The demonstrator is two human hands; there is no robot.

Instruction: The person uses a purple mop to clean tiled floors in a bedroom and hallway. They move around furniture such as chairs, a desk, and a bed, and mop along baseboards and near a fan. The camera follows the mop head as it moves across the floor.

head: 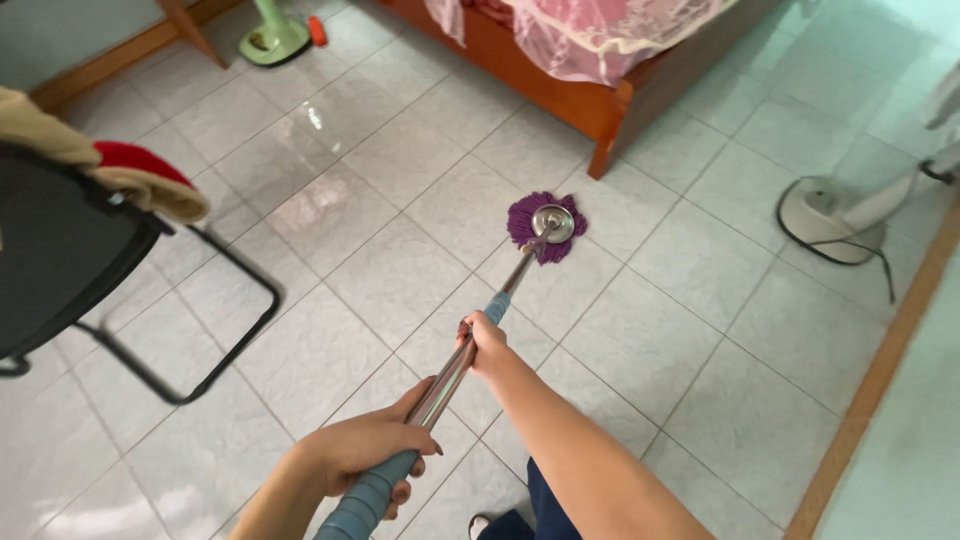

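A mop with a round purple head (545, 227) rests on the white tiled floor (400, 190), near the corner post of a wooden bed (603, 110). Its metal pole (515, 275) runs back toward me. My right hand (484, 343) grips the pole about midway, just below a blue sleeve. My left hand (372, 447) holds the blue grip at the near end of the pole. Both arms are stretched forward.
A black chair (70, 260) with cloths draped over it stands at left. A fan base (830, 215) with a black cord sits at right by a wooden skirting. A green fan base (272, 38) stands at the top. Pink netting hangs off the bed.
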